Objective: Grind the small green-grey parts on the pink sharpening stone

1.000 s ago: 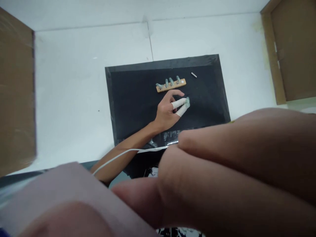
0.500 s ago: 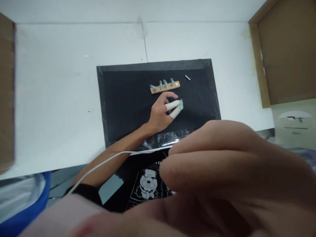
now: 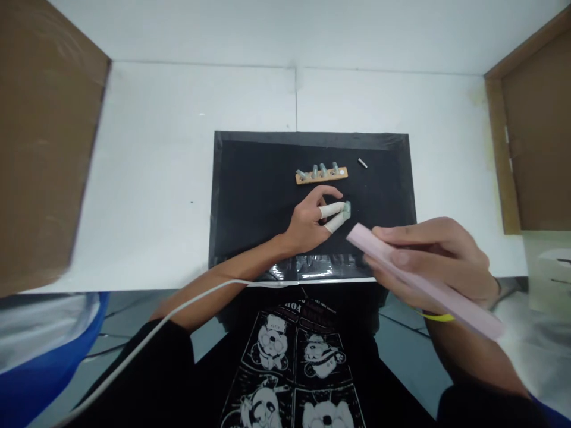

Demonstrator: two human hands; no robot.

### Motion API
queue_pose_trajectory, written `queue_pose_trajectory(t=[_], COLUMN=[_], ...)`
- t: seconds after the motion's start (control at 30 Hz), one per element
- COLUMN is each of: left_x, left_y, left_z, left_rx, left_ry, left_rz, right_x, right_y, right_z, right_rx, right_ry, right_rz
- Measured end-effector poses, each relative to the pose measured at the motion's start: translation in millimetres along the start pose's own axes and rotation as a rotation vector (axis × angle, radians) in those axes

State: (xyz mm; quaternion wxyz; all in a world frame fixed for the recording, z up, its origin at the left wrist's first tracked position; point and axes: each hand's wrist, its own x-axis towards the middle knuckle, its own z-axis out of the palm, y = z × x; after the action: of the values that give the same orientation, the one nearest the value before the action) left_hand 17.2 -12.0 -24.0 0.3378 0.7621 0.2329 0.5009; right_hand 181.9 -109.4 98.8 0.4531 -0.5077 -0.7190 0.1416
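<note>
My left hand (image 3: pixel 310 220) pinches a greenish bit (image 3: pixel 347 210); my right hand (image 3: pixel 441 255) pinches a pink block (image 3: pixel 428 294). Four more bits (image 3: pixel 323 170) sit on a wooden strip (image 3: pixel 319 178). A blue bin (image 3: pixel 53 368) has shiny plastic (image 3: pixel 40 324) inside.

The right grip (image 3: pixel 446 252) holds a pink bar (image 3: pixel 428 290), the left grip (image 3: pixel 310 220) a greenish piece (image 3: pixel 347 210).

I count two hands on my feed, left hand (image 3: pixel 307 220) and right hand (image 3: pixel 439 249). Two white finger covers (image 3: pixel 331 210), one pink bar (image 3: pixel 410 273), one wooden strip (image 3: pixel 328 176) with four greenish tips (image 3: pixel 323 170), and what looks like one more tip (image 3: pixel 347 210) in the left hand. I'm also seeing one small white stick (image 3: pixel 363 163), one black mat (image 3: pixel 250 196), one yellow wristband (image 3: pixel 438 317), two brown panels (image 3: pixel 44 148) and four cartoon prints (image 3: pixel 272 342), lol.
</note>
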Motion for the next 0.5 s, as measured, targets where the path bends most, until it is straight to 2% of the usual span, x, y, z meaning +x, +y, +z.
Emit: queue_pose_trajectory(t=[0.1,0.27,0.5], left_x=[1.3,1.9,4.3], left_y=[3.5,5.1,5.1], left_z=[-0.7,-1.3,-8.2], left_rx=[0.009,-0.019,-0.043], left_ry=[0.0,-0.015,-0.044], left_rz=[-0.033,-0.03,-0.013], right_x=[-17.0,-36.4,-43.4], right_y=[20.6,30.8,49.3], right_z=[2.0,15.7,16.3], right_rx=[-0.024,0.026,-0.004], right_ry=[0.109,0.1,0.184], right_rz=[-0.042,0.077,0.082])
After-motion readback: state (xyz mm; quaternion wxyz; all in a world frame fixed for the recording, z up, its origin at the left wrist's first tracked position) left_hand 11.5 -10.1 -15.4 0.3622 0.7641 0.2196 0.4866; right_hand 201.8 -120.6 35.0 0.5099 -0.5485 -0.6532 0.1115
